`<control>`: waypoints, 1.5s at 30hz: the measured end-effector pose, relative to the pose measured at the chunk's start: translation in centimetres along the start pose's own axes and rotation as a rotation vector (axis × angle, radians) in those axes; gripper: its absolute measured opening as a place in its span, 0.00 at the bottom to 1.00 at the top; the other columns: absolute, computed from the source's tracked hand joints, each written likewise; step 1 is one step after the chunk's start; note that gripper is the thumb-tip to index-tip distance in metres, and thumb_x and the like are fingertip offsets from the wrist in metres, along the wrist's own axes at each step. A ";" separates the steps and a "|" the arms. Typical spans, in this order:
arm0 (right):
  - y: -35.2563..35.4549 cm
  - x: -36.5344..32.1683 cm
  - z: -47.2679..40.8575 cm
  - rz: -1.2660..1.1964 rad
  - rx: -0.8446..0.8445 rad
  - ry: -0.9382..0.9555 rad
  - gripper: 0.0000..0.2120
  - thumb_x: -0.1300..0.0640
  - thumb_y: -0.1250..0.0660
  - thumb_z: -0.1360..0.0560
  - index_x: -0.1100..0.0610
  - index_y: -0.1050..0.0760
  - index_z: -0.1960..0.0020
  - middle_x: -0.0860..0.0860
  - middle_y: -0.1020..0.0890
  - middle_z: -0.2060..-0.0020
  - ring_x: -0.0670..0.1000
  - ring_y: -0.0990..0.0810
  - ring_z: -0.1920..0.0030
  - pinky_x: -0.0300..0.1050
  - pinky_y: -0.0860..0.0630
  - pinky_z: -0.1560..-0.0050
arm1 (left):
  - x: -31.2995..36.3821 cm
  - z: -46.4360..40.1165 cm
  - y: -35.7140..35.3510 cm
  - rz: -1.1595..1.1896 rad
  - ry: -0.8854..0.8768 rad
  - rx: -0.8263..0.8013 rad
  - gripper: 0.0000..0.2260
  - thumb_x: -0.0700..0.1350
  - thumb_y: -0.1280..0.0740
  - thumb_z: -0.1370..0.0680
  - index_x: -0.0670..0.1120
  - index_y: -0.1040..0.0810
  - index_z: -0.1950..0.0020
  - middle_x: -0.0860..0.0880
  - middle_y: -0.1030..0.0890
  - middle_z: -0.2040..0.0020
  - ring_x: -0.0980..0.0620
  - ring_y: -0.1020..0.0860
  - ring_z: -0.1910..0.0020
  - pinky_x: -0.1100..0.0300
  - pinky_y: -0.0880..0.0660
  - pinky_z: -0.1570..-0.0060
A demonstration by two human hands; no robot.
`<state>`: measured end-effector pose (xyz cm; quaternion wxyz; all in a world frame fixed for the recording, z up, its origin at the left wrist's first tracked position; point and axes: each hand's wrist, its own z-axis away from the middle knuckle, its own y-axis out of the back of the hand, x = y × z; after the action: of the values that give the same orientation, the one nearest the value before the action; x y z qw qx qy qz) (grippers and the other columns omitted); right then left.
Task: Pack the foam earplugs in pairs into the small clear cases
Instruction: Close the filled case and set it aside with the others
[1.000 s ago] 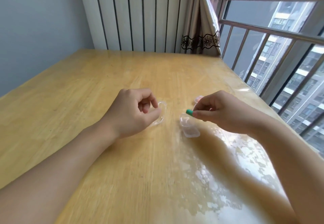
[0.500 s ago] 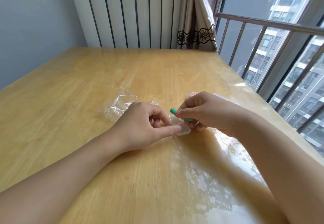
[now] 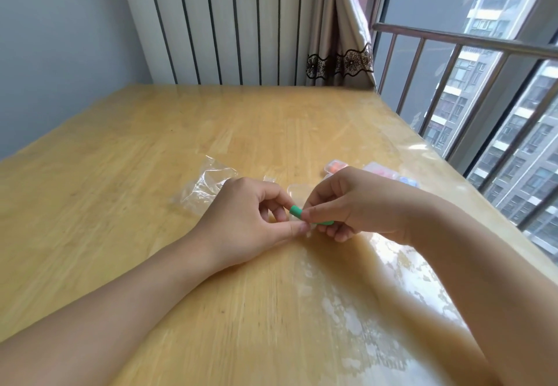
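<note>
right grip [image 3: 347, 201] pinching green earplug [image 3: 296, 212] | left grip [image 3: 247, 213] pinching clear case [image 3: 297, 194], just beside | step: seating plug | tip: pin case to tabletop [image 3: 151, 144], compress foam, push straight in

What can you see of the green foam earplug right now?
The green foam earplug is a short matte cylinder with one flat end showing, tilted toward the left. The right hand pinches it between thumb and forefinger, just above the small clear case; the left hand fingertips meet it. More green shows under the right fingers.
</note>
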<state>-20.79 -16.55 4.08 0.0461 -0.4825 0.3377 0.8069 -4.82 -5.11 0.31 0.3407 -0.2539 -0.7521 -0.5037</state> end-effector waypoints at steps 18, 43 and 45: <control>0.1 -0.2 -0.3 0.175 0.046 0.080 0.04 0.52 0.26 0.24 0.52 0.15 0.56 0.50 0.21 0.69 0.46 0.24 0.71 0.37 0.25 0.69 | -0.7 -0.3 0.4 -0.016 -0.059 -0.094 0.07 0.50 0.25 0.25 0.58 0.13 0.48 0.52 0.18 0.60 0.58 0.31 0.68 0.61 0.29 0.64; 1.5 -0.5 0.6 -0.258 0.125 0.052 0.09 0.72 0.27 0.27 0.66 0.17 0.48 0.67 0.15 0.49 0.58 0.11 0.55 0.44 0.15 0.50 | 0.0 0.2 0.2 -0.148 -0.047 -0.090 0.13 0.51 0.26 0.26 0.54 0.16 0.42 0.55 0.20 0.58 0.54 0.26 0.64 0.70 0.30 0.63; 1.4 -0.3 0.4 -0.254 0.135 0.046 0.08 0.72 0.27 0.27 0.67 0.16 0.49 0.68 0.16 0.49 0.59 0.11 0.55 0.45 0.15 0.51 | 0.1 0.2 0.2 -0.153 -0.053 -0.082 0.14 0.54 0.24 0.29 0.55 0.16 0.44 0.56 0.21 0.58 0.57 0.28 0.65 0.70 0.32 0.63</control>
<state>-21.48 -17.27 5.17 0.1724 -0.5358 0.3283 0.7586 -4.75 -4.82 0.42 0.2707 -0.2229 -0.7567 -0.5517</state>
